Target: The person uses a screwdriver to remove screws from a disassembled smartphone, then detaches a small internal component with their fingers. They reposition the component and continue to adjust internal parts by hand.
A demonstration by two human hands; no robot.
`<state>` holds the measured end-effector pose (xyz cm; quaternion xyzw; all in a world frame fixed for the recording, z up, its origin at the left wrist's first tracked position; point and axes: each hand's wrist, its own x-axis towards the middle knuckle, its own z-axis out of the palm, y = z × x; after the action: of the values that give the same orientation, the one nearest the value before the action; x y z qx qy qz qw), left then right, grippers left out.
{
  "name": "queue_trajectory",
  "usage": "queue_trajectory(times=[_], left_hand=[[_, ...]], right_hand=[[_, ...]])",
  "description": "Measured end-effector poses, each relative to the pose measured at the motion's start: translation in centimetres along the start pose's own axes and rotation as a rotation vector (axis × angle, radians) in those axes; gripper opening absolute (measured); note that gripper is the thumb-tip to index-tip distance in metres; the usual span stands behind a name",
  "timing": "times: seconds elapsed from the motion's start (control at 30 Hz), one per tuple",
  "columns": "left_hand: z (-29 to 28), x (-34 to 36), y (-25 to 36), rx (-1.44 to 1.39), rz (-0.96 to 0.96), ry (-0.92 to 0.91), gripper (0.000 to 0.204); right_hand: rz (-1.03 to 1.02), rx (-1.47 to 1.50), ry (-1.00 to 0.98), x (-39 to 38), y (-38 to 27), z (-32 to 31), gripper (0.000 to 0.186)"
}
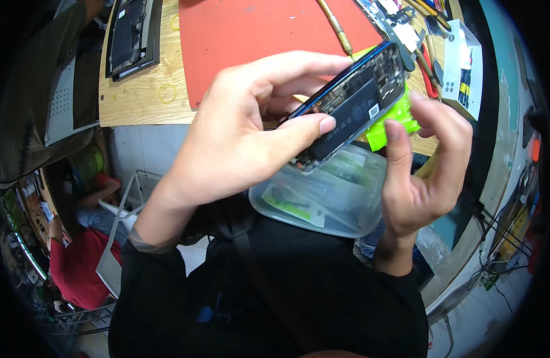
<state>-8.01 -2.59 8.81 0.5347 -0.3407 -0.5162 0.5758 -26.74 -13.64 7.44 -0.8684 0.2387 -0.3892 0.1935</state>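
Note:
My left hand point(239, 128) grips an opened smartphone point(342, 122) by its long edges, thumb on the near side and fingers behind. The phone is tilted, with its black battery and circuit boards facing me and a blue strip along its upper edge. My right hand point(421, 170) is just to the right of the phone, palm turned inward, with a gap between thumb and forefinger and nothing seen in it. Behind the phone and right thumb shows a bright green plastic packet point(379, 136). Below the phone is a translucent plastic tub point(323, 222) with small bags inside.
A red mat point(245, 30) covers part of the wooden table point(131, 101). A brass-coloured screwdriver point(336, 30) lies on it. Phone parts sit at far left point(131, 36). Tools, red-handled pliers point(429, 71) and a white box point(463, 71) crowd the right. Another person in a red top point(78, 268) is at left.

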Motion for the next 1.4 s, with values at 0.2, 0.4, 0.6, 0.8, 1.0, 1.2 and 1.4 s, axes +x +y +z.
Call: queue_trajectory(times=[0.2,0.4,0.6,0.8,1.0,1.2,1.4], left_hand=[[-2.3,0.9,1.3,-0.126,-0.181,-0.157,0.075],[-4.3,2.1,1.4,-0.223,-0.282,-0.115,0.096],[-6.1,2.9,0.2,-0.249,-0.277,-0.098,0.099],[-7.7,3.6,-1.7,-0.257,-0.252,-0.06,0.093],[-7.3,3.6,-2.2,-0.189,-0.163,0.013,0.086],[-5.0,3.3,-1.6,-0.029,0.015,0.105,0.08],[-2.6,3.6,-1.3,0.073,0.137,0.152,0.074]], right_hand=[[-0.219,0.106,-0.168,2.5,0.3,1.6,0.039],[-0.283,0.155,-0.249,4.1,1.1,3.1,0.036],[-0.337,0.183,-0.332,5.3,2.2,4.4,0.039],[-0.34,0.126,-0.363,5.9,2.8,5.3,0.037],[-0.347,0.121,-0.413,6.8,2.9,5.9,0.03],[-0.43,-0.023,-0.347,7.3,3.4,6.0,0.027],[-0.448,-0.024,-0.293,7.1,4.5,5.9,0.023]])
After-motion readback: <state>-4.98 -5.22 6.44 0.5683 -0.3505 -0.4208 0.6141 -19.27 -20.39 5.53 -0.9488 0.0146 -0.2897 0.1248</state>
